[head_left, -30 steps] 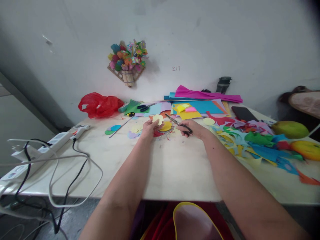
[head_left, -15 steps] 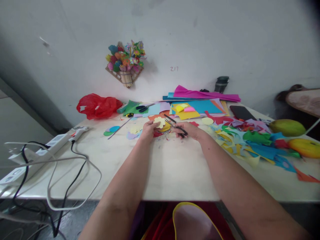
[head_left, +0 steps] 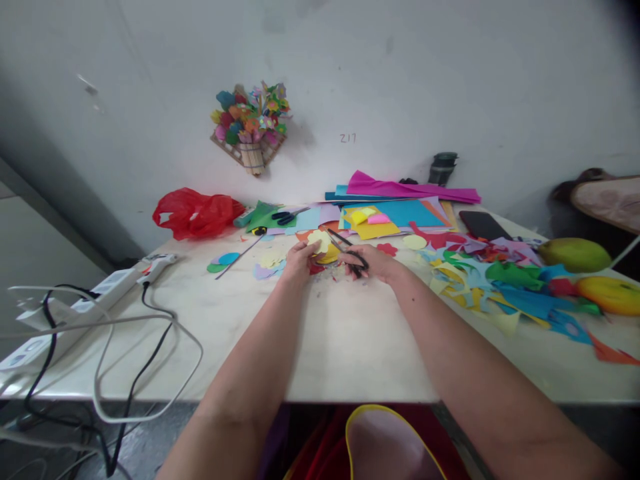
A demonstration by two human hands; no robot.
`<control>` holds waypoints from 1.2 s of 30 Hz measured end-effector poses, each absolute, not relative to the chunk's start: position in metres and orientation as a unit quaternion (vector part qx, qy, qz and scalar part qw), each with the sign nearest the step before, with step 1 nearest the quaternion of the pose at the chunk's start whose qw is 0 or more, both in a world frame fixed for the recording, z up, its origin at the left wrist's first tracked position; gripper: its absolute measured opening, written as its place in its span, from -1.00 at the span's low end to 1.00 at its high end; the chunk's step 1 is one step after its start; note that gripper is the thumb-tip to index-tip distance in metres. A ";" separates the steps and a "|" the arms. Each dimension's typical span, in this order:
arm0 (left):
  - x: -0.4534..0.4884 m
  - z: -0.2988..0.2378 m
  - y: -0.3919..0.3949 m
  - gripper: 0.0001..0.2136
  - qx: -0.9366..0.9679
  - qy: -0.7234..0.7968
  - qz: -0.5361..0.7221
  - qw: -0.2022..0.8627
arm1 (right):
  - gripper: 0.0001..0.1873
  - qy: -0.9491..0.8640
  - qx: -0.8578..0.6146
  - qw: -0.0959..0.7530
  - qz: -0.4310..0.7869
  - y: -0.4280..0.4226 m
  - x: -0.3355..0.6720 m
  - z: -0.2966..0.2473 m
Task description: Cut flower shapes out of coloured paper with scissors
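My left hand (head_left: 299,259) is closed, pinching a pale yellow paper flower (head_left: 321,241) with a scalloped edge. In my right hand (head_left: 374,260) are black-handled scissors (head_left: 358,261), their blades parted and pointing up and left, close to the flower's right side. Beneath the hands lie yellow and red paper pieces (head_left: 329,254) among tiny snippets. A red paper flower (head_left: 387,249) lies just beyond my right hand, with a pale yellow paper disc (head_left: 415,242) to its right. Left of my left hand is a pile of pale paper shapes (head_left: 271,264).
Coloured paper sheets (head_left: 420,213) and a second pair of scissors (head_left: 285,217) lie at the back. Paper scraps (head_left: 520,287), a phone (head_left: 484,225) and mangoes (head_left: 575,255) are on the right. A red plastic bag (head_left: 197,213) and a power strip (head_left: 105,287) with cables are left.
My right hand and the scissors have shifted slightly left, closer to the flower, and the blades' angle has changed. The left hand still holds the flower in nearly the same spot.
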State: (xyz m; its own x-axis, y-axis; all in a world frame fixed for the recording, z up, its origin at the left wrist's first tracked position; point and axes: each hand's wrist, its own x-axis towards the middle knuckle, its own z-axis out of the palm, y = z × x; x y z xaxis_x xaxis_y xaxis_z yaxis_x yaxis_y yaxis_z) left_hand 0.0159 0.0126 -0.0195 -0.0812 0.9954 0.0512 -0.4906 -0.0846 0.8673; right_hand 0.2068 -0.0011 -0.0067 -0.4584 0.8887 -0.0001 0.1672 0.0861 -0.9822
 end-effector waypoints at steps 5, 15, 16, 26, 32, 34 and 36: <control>0.019 -0.021 0.014 -0.72 0.348 0.358 0.649 0.573 | -0.68 -0.637 -0.374 0.354 0.573 -0.003 0.205 -0.004; 0.031 -0.023 0.010 -0.74 0.383 0.353 0.605 0.602 | -0.56 -0.521 -0.432 0.512 0.529 0.001 0.192 -0.003; 0.031 -0.024 0.010 -0.74 0.386 0.353 0.599 0.606 | -0.57 -0.516 -0.431 0.520 0.526 0.001 0.191 -0.002; 0.030 -0.023 0.005 -0.76 0.427 0.358 0.554 0.619 | -0.60 -0.486 -0.432 0.565 0.508 0.002 0.193 0.003; 0.027 -0.023 0.006 -0.78 0.439 0.367 0.549 0.609 | -0.51 -0.470 -0.445 0.564 0.513 0.001 0.198 0.005; 0.026 -0.022 0.006 -0.77 0.433 0.366 0.555 0.609 | -0.50 -0.478 -0.444 0.540 0.531 -0.001 0.197 0.005; 0.027 -0.021 0.005 -0.76 0.430 0.366 0.555 0.610 | -0.51 -0.491 -0.436 0.525 0.542 -0.003 0.195 0.004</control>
